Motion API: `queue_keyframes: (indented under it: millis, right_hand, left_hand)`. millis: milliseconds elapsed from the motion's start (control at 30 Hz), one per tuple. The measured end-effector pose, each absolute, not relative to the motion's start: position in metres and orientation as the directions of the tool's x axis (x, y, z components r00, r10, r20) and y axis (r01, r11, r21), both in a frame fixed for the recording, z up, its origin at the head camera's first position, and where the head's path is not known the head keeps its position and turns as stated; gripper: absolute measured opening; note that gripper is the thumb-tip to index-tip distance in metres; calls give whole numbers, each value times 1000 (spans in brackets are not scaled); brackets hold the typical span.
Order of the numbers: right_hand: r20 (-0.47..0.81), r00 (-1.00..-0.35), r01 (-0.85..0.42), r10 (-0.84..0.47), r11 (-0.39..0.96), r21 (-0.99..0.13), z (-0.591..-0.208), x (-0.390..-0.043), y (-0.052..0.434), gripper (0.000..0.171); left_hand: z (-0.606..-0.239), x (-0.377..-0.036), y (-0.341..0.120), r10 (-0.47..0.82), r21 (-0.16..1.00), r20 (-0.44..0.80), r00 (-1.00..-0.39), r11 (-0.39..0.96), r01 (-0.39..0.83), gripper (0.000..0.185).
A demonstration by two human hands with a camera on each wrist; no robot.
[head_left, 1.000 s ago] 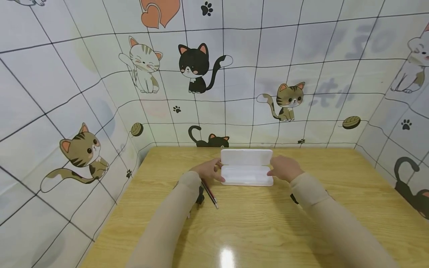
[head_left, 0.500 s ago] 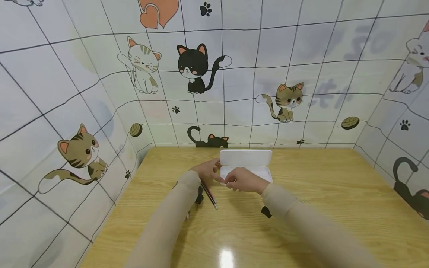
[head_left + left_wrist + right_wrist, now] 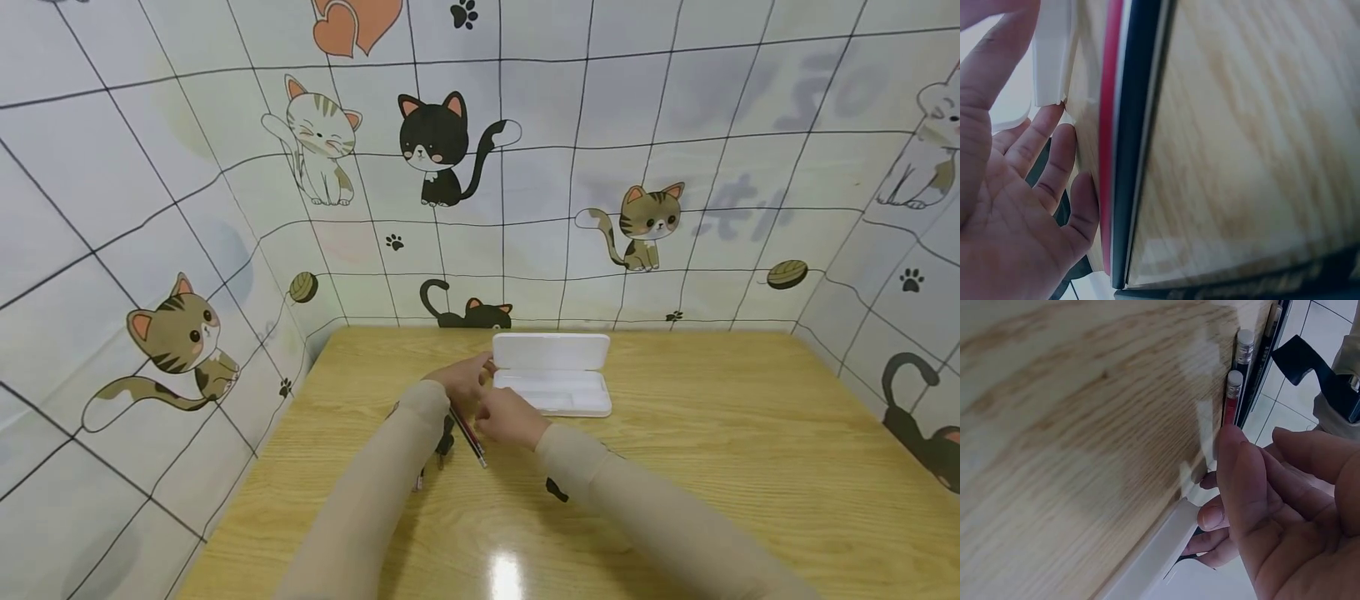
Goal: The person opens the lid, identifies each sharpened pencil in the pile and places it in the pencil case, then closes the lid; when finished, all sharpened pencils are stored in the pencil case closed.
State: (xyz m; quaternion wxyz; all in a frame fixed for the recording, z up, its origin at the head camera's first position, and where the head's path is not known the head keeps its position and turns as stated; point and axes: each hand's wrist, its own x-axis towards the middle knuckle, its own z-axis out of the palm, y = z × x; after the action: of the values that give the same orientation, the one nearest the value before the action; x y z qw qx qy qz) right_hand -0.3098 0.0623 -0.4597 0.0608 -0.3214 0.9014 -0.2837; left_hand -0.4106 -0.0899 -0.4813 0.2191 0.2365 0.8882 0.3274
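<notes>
A white pencil case lies open at the back of the wooden table, its lid standing up. My left hand rests open, fingers straight, with its fingertips against the case's left end. Red and black pencils lie on the table just beside that hand, also in the left wrist view. My right hand hovers over them, fingers loosely extended, holding nothing. In the right wrist view its fingertips sit just short of the pencils' eraser ends.
Cat-patterned walls close in the table on the left, back and right. The case's edge shows in the right wrist view. A bright glare spot lies on the near table. Bare wood stretches right of the case.
My right hand left the case's right end and swept left across it to the pencils. The left hand and the case stayed put.
</notes>
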Motion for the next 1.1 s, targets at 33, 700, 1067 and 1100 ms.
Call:
queue_keyframes:
  millis: [33, 700, 1067, 1100]
  right_hand:
    - [69, -792, -538, -606, 639, -550, -459, -310, 61, 43]
    - [-54, -879, -356, -474, 729, -585, -444, -323, 156, 10]
    - [-133, -932, -210, -336, 802, -560, -449, -341, 256, 74]
    - [-156, -928, -199, -338, 804, -561, -450, -343, 256, 80]
  left_hand:
    - [-481, -410, -90, 563, 694, -240, -791, 670, 266, 76]
    - [-491, -416, -90, 569, 715, -190, -800, 639, 285, 102]
    - [-486, -412, -92, 541, 674, -225, -810, 687, 271, 99]
    - [-487, -413, -93, 546, 683, -224, -807, 678, 269, 100]
